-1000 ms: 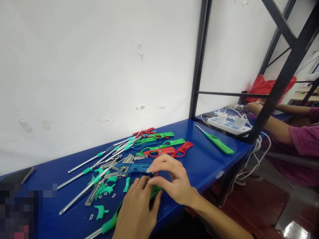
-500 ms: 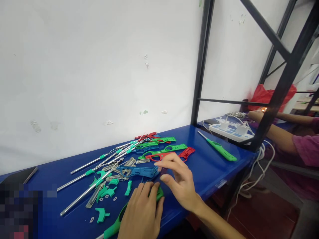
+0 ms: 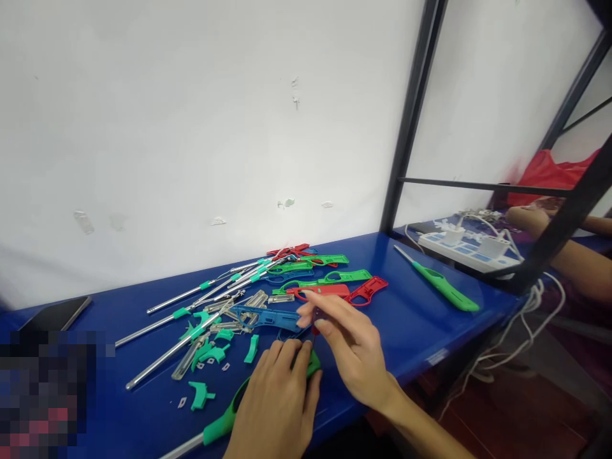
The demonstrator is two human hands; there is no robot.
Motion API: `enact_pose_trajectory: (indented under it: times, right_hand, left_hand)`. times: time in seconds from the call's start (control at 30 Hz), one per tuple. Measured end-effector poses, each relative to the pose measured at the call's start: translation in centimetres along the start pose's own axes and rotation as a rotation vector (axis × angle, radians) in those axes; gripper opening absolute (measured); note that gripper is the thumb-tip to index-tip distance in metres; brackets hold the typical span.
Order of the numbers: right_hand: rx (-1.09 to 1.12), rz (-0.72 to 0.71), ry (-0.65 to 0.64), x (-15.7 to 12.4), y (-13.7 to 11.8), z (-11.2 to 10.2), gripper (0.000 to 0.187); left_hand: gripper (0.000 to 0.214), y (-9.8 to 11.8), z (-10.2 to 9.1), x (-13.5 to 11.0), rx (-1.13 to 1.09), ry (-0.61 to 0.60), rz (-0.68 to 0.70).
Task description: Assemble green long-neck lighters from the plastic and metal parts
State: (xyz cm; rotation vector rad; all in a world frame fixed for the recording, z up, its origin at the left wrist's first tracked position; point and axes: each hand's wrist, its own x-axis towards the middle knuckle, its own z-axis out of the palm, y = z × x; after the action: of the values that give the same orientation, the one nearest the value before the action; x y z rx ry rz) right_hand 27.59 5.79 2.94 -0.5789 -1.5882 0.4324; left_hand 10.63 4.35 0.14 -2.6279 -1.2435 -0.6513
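Note:
My left hand (image 3: 277,401) is closed over a green long-nosed lighter (image 3: 222,426), pressing it to the table near the front edge. The lighter's metal tube points to the lower left. My right hand (image 3: 354,344) pinches a small screwdriver (image 3: 316,320) with a dark red handle. Its thin shaft points down at the lighter's handle end, beside my left fingertips; whether the tip touches is hard to tell. Just beyond my hands lies a blue lighter shell half (image 3: 270,317). Green triggers (image 3: 201,395) and clear fuel tanks (image 3: 189,360) are scattered to the left.
Metal lighter tubes (image 3: 176,341) and red and green shell halves (image 3: 368,291) lie toward the wall. A whole green lighter (image 3: 444,287) rests at the right. A black phone (image 3: 57,315) is at the left. Beyond the black frame (image 3: 411,127) are a power strip (image 3: 471,254) and another person's arm (image 3: 574,255).
My right hand has brought the screwdriver upright over the lighter's end, its fingers closer together. My left hand stays on the lighter. The whole view has shifted slightly.

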Motion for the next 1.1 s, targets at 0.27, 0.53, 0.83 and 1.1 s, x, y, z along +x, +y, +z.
enact_pose_trajectory:
  times: [0.27,0.53,0.83,1.1]
  right_hand:
    - [-0.004,-0.025,0.012,-0.1,-0.04,-0.12,0.041]
    - [-0.019,-0.074,0.046,-0.21,0.26,0.14,0.039]
    - [0.012,-0.056,-0.073,0.0,-0.34,-0.04,0.051]
    - [-0.008,-0.053,0.04,-0.06,0.13,0.13,0.036]
  left_hand:
    - [0.027,-0.48,0.53,-0.34,-0.025,-0.003,0.009]
    - [0.021,-0.27,0.22,-0.13,-0.033,0.013,0.005]
    - [0.02,-0.21,0.08,0.03,-0.032,0.023,0.007]
    - [0.022,-0.4,0.23,-0.07,-0.045,0.027,0.008]
